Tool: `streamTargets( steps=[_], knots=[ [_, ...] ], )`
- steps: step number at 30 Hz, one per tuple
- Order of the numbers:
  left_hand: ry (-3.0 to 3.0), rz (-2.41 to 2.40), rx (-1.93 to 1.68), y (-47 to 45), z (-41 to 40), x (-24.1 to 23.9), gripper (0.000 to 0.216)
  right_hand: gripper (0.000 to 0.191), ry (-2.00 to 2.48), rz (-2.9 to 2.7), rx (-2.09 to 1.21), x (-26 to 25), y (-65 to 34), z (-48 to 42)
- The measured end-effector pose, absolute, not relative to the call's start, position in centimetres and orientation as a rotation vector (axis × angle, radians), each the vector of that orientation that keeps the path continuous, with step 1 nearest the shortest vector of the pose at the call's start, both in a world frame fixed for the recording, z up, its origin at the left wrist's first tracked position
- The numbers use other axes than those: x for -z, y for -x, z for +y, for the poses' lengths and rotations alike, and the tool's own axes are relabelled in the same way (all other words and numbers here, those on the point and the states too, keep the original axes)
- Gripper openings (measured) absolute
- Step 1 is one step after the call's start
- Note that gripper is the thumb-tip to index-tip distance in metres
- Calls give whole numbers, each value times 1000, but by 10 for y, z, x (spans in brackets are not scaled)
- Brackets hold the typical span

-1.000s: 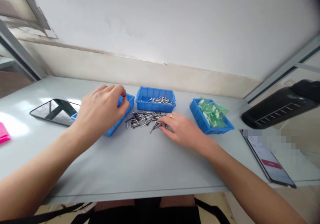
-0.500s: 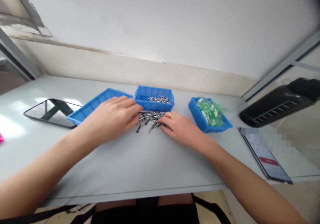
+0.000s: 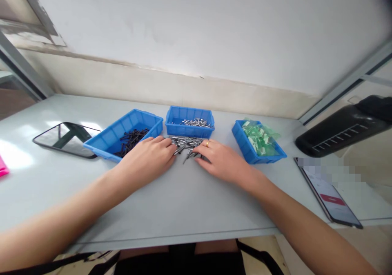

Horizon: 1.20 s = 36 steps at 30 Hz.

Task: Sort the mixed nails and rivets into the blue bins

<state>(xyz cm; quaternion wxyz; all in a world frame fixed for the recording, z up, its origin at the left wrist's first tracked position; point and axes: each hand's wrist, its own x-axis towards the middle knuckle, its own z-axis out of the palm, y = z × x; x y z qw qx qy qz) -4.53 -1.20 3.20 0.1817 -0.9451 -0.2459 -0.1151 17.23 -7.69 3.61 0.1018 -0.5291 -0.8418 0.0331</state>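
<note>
A loose pile of metal pins (image 3: 183,144) lies on the grey table (image 3: 183,201) in front of three blue bins. My left hand (image 3: 147,158) rests palm down at the pile's left edge, fingers stretched out onto the pins. My right hand (image 3: 222,158), with a ring on one finger, lies flat at the pile's right edge, fingertips touching the pins. The left bin (image 3: 122,124) holds dark pins, the middle bin (image 3: 190,115) holds silvery pins, and the right bin (image 3: 245,146) holds green and white pieces.
A dark phone (image 3: 65,138) lies face up at the left, with a pink object (image 3: 3,166) at the table's left edge. A lit phone (image 3: 329,193) lies at the right near a black device (image 3: 343,130). A wall rises behind the bins.
My left hand left the left bin and came down to the right onto the pile's left edge, uncovering the dark pins in that bin. My right hand has barely moved.
</note>
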Motion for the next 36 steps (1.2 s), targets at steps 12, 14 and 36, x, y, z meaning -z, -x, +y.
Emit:
streamTargets(
  steps=[12,14,36],
  knots=[
    [2672,-715,296,43,-11,-26,21,26,1591,-2502,-147,-40,-169,-78],
    [2692,-754,275,43,-10,-24,22,26,1581,-2505,-141,-40,-168,-78],
    [2925,-722,804,41,-21,-45,13,24,1323,-2305,98,-43,-172,-80]
  ],
)
